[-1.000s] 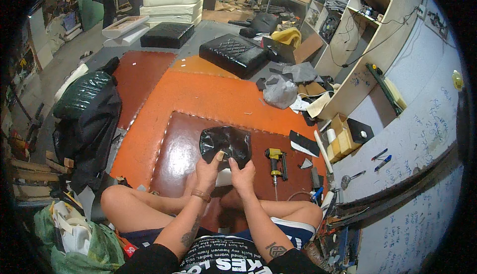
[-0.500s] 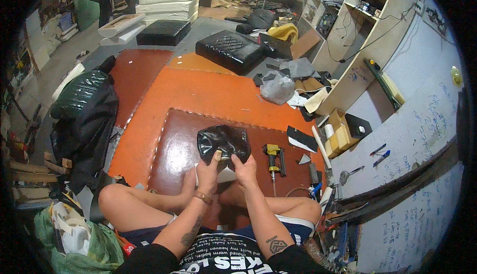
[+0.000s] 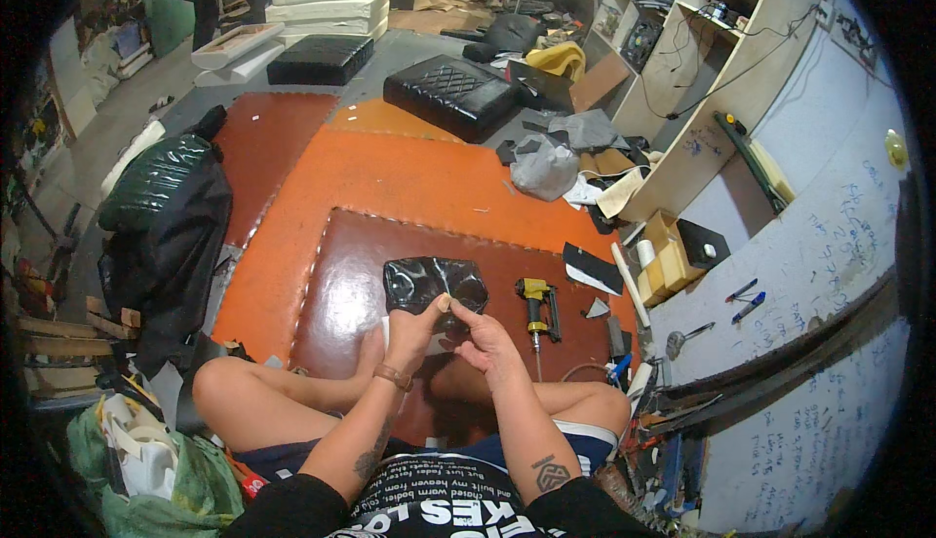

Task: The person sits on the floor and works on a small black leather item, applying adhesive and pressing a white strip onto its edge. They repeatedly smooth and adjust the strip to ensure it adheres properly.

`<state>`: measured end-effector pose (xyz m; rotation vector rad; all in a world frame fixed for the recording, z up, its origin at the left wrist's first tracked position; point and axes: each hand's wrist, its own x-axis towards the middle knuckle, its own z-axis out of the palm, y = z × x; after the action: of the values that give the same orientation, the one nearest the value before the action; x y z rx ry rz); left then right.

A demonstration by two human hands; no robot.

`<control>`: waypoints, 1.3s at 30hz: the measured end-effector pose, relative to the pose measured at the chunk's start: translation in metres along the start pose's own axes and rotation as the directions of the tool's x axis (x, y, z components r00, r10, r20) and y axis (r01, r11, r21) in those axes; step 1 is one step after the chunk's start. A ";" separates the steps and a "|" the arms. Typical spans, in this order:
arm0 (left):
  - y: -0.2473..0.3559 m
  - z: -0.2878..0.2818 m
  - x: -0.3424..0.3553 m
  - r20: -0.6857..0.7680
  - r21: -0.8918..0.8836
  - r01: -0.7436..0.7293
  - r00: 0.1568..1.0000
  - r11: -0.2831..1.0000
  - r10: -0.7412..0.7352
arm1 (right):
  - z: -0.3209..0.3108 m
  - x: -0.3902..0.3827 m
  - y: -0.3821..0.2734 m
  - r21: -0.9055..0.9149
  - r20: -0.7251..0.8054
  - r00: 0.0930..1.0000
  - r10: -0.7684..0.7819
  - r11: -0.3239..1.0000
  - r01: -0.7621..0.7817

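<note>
A glossy black leather-like piece (image 3: pixel 434 282), puffed and folded like a small cushion cover, is held above the reddish-brown sheet in front of me. My left hand (image 3: pixel 413 335) grips its near edge, the thumb on top. Something pale covers that thumb's tip. My right hand (image 3: pixel 485 339) is closed in a pinch, its thumb and forefinger meeting the left thumb tip at the near edge. Its other fingers curl below, and what it pinches is too small to make out. To the right lies a yellow-and-black air stapler (image 3: pixel 535 309) with its hose.
Black tufted cushions (image 3: pixel 453 97) lie beyond the orange sheet (image 3: pixel 409 172). A black covered bundle (image 3: pixel 161 221) stands at left. Dark offcuts (image 3: pixel 593 270), foam blocks (image 3: pixel 673 265) and pens (image 3: pixel 748 310) are on the right. A green sack (image 3: pixel 107 460) sits at lower left.
My right hand has moved left from the piece's right side, bringing its thumb and forefinger against my left thumb. My left thumb has shifted right, and the piece looks flatter along its top.
</note>
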<state>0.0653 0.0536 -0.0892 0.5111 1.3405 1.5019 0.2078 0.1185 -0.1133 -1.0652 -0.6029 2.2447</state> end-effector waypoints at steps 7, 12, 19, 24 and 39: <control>-0.019 -0.003 0.009 -0.010 -0.146 -0.078 0.997 0.986 0.078 | 0.026 -0.014 -0.005 -0.354 -0.178 0.957 -0.230 0.922 0.156; -0.016 0.001 0.007 -0.068 0.005 0.034 0.997 0.999 -0.033 | 0.025 -0.002 0.004 -0.503 -0.293 0.885 -0.363 0.845 0.180; -0.025 0.006 0.009 -0.107 -0.020 -0.048 0.993 0.999 0.045 | 0.016 0.011 0.016 -0.533 -0.288 0.840 -0.459 0.806 0.258; -0.031 0.004 0.013 -0.172 -0.019 -0.040 0.984 0.999 0.036 | 0.036 0.002 0.011 -0.646 -0.299 0.796 -0.527 0.725 0.237; -0.045 0.013 0.046 -0.563 0.350 -0.001 0.799 0.937 0.212 | 0.021 0.023 0.052 -0.871 -0.035 0.448 -0.893 0.246 0.424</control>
<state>0.0758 0.0935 -0.1396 0.3324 2.1207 1.6042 0.1633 0.0927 -0.1447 -1.3390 -1.5092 0.6982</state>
